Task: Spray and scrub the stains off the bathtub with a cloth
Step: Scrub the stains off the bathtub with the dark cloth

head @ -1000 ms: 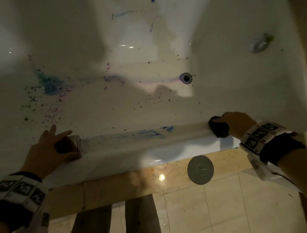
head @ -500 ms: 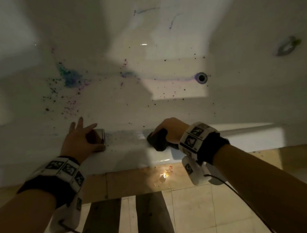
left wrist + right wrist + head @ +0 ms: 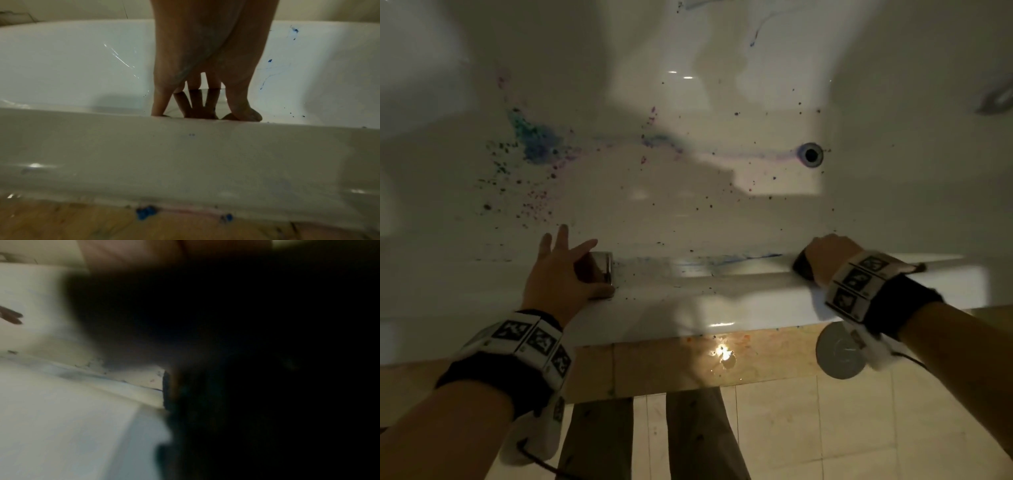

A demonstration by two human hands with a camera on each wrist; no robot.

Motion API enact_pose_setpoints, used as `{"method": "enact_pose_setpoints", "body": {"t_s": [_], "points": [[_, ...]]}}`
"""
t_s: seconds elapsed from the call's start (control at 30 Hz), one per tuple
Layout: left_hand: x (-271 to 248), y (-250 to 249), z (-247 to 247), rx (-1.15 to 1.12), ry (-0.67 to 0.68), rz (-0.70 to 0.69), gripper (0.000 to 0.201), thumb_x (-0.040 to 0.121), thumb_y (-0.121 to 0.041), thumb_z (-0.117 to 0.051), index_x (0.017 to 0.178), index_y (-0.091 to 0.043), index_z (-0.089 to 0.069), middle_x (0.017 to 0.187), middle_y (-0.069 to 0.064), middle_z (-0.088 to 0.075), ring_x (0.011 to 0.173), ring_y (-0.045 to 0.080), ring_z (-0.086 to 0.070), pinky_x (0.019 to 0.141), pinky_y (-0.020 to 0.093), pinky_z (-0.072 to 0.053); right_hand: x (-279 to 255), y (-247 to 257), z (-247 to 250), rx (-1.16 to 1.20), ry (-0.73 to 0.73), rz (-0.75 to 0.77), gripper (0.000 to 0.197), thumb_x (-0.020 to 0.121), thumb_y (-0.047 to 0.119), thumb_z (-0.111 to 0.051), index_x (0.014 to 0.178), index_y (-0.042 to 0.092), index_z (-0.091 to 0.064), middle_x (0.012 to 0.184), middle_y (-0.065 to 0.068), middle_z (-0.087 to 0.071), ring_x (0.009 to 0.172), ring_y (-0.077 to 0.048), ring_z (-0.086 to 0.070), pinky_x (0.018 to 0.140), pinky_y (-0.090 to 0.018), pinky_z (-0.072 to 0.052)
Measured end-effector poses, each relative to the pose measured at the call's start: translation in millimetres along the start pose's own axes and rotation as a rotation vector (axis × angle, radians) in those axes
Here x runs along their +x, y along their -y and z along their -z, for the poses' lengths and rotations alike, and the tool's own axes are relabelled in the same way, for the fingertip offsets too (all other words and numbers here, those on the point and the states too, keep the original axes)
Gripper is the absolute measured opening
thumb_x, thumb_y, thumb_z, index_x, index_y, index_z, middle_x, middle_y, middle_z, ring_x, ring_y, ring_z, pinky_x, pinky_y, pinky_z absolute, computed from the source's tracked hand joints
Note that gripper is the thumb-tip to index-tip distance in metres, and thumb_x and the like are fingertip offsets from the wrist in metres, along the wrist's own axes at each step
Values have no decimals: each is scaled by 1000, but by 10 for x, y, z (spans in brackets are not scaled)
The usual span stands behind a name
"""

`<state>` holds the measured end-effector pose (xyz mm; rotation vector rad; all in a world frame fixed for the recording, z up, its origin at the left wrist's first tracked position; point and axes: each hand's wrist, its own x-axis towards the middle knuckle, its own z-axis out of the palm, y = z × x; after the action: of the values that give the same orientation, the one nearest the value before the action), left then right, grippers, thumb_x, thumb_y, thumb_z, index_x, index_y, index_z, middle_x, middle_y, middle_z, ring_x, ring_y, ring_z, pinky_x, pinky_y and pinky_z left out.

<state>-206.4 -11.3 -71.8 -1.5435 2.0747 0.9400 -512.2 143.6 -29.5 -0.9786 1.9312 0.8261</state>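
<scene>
Right hand (image 3: 825,257) is gripping a dark cloth (image 3: 802,266) and pressing it on the near rim of the white bathtub (image 3: 722,301), just right of a blue smear (image 3: 729,261). Left hand (image 3: 561,274) is resting on the rim with fingers spread, thumb and fingers lying around a shiny metal fitting (image 3: 602,267). Blue and purple stains (image 3: 537,144) are lying on the tub floor left of the drain (image 3: 811,155).

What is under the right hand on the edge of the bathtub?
A dark cloth shows under the right hand, pressed on the bathtub rim at the end of a blue smear. The rim beneath the cloth is covered, so stains there cannot be seen.
</scene>
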Motion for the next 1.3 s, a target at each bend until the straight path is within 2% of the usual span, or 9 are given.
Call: {"method": "enact_pose_setpoints", "body": {"t_s": [0.1,0.33,0.5,0.57,0.63,0.73,0.8,0.97,1.3], "points": [[4,7,-5,-9,-5,-8,85,67,-34,-81,140,-29,-39,157,1,-3,145,24,1,113,46,-17,26,418,86,-4,19,97,26,95,31,-44,96,10,-60,96,-8,-57,83,-22,-52,74,-25,-40],[7,18,-13,-44,-9,-16,85,67,-33,-80,140,-28,-38,157,0,-2,145,23,3,114,45,-16,-45,1305,132,-33,-16,373,22,92,24,-52,101,6,-60,72,-1,-40,72,-17,-47,71,-25,-44],[11,27,-1,-33,10,-15,84,67,-35,-80,140,-29,-38,157,-1,-3,145,21,1,114,44,-17,-56,1585,270,80,36,537,30,89,22,-56,114,6,-62,103,-6,-62,98,-25,-60,88,-31,-49],[10,20,6,-32,9,-18,84,67,-36,-80,140,-30,-39,157,-1,-3,145,21,1,114,43,-17,-25,1462,416,224,61,502,24,87,26,-62,107,15,-69,104,-6,-68,96,-22,-63,87,-30,-49],[15,22,8,-27,7,-25,84,67,-37,-80,140,-30,-39,157,-2,-3,145,20,1,114,42,-17,18,1215,588,310,-13,369,19,80,36,-69,85,18,-73,88,-5,-71,82,-22,-67,80,-31,-53],[11,36,1,-12,18,-32,85,67,-38,-80,140,-30,-38,157,-2,-3,145,21,1,114,41,-17,186,775,634,13,-145,190,22,81,36,-66,77,15,-63,81,-4,-63,76,-24,-60,80,-31,-51],[15,40,1,-16,11,-35,84,67,-37,-80,140,-30,-38,157,-2,-3,145,21,1,114,42,-17,221,655,486,-158,-53,136,22,81,38,-64,72,18,-61,82,-2,-61,77,-24,-59,83,-33,-51],[18,47,-6,-33,10,-37,84,67,-37,-80,140,-31,-38,157,-3,-3,145,19,1,115,42,-16,108,861,191,-215,56,264,39,88,31,-60,120,10,-56,120,-10,-51,104,-28,-56,89,-32,-46],[33,90,-43,-73,16,-38,85,67,-37,-80,140,-32,-37,157,-5,0,145,19,4,114,49,-22,199,1944,235,-141,-36,626,41,90,26,-58,128,12,-51,123,-8,-50,111,-25,-51,89,-28,-40]]}}
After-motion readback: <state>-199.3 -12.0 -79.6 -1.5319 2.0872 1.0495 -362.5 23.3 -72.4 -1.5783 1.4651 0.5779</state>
